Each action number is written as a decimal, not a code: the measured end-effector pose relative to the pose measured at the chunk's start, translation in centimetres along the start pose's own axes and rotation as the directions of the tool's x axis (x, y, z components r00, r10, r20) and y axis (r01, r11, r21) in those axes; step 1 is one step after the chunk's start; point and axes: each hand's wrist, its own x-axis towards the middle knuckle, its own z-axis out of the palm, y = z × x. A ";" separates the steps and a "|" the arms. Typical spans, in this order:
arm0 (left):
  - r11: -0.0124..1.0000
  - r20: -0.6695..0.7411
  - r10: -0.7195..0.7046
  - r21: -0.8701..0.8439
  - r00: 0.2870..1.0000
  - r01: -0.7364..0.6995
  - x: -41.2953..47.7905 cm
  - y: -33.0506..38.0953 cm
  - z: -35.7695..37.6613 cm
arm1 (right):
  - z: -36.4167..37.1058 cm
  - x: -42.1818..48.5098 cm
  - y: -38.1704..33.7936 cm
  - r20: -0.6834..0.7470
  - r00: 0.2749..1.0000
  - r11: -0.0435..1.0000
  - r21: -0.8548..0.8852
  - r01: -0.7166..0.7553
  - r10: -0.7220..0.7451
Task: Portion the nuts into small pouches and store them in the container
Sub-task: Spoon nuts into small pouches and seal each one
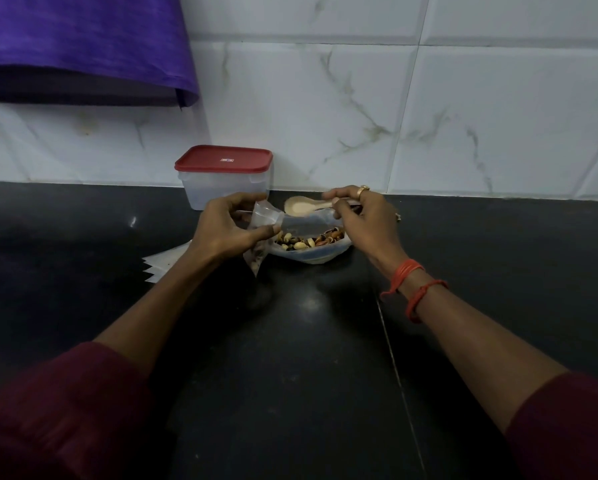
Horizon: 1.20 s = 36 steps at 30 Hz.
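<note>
Right now the left hand (228, 228) is gripping a small clear pouch (264, 218), thumb and fingers curling round its upper edge and holding the mouth apart. The pouch is hanging from that hand toward the black countertop (308, 341), and a few dark nuts are showing in its lower end. The right hand (361, 220) is pinching the handle of a pale spoon (301, 206), fingers curled round it. The spoon's bowl is pointing left toward the pouch, facing up and looking empty. Just below the spoon and between the two hands, the mixed nuts (308, 241) are lying in an open clear bag (313, 256) that is resting on the countertop; whether a dish is sitting under the bag I cannot tell. The translucent container (221, 190) is standing at the back of the countertop against the marble-patterned wall tiles (463, 116), just behind the left hand, with its red lid (223, 159) sitting on top. A fanned stack of empty pouches (164, 265) is lying flat beside the left forearm, partly hidden by it. A ring (362, 192) is showing on the right hand and orange threads (406, 284) are circling the right wrist. Maroon sleeves (65, 410) are covering both upper forearms, and a purple cloth (83, 46) is hanging at the upper left.
</note>
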 end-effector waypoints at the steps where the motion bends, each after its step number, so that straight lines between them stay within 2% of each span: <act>1: 1.000 -0.002 0.009 -0.007 1.000 -0.009 0.0 0.0 0.0 | 0.0 0.0 0.3 -0.001 1.000 0.998 -0.056 -0.017 0.017; 4: 0.998 -0.012 0.060 -0.029 0.998 -0.060 -0.1 0.0 0.1 | 0.1 -0.2 1.1 0.129 0.992 0.958 -0.286 0.028 0.010; 6: 0.994 -0.018 0.097 -0.045 0.995 -0.098 -0.2 0.2 0.2 | 0.4 -0.5 1.5 0.199 0.980 0.853 -0.506 0.130 -0.031; 7: 0.992 -0.016 0.111 -0.053 0.994 -0.111 -0.3 0.3 0.3 | 0.4 -0.5 1.6 0.205 0.977 0.815 -0.554 0.169 -0.064; 9: 0.989 -0.007 0.132 -0.062 0.991 -0.132 -0.4 0.5 0.5 | 0.3 -0.8 1.0 0.181 0.970 0.848 -0.476 0.232 -0.163; 11: 0.986 -0.013 0.154 -0.057 0.988 -0.155 -0.4 0.5 0.8 | 0.3 -0.8 0.0 0.173 0.953 0.934 -0.219 0.283 -0.248; 13: 0.984 -0.022 0.171 -0.047 0.985 -0.172 -0.5 0.7 1.1 | 0.5 -1.0 -1.1 0.239 0.928 0.948 -0.073 0.310 -0.285; 16: 0.978 -0.001 0.204 -0.053 0.979 -0.204 -0.6 0.9 1.2 | 1.2 -1.4 -2.0 0.328 0.904 0.935 -0.127 0.331 -0.275; 20: 0.980 0.022 0.187 -0.074 0.982 -0.185 -0.5 0.7 1.2 | 1.1 -1.3 -1.6 0.233 0.926 0.935 -0.127 0.330 -0.296; 24: 0.960 0.025 0.083 -0.269 0.996 -0.073 -0.3 0.6 1.1 | 0.4 -1.2 -1.7 0.165 0.950 0.956 -0.078 0.282 -0.267; 29: 0.874 0.035 -0.027 -0.484 0.999 0.040 -0.6 1.4 1.3 | -0.6 -1.7 -1.3 0.145 0.966 0.976 -0.018 0.218 -0.213; 33: 0.870 0.056 -0.014 -0.491 0.998 0.040 -0.7 2.1 1.1 | -1.0 -2.3 -0.7 0.215 0.967 0.987 -0.062 0.151 -0.135; 36: 0.890 0.073 0.037 -0.457 0.997 0.001 -0.9 2.7 0.9 | -1.5 -2.6 -0.4 0.139 0.976 0.984 -0.036 0.172 -0.166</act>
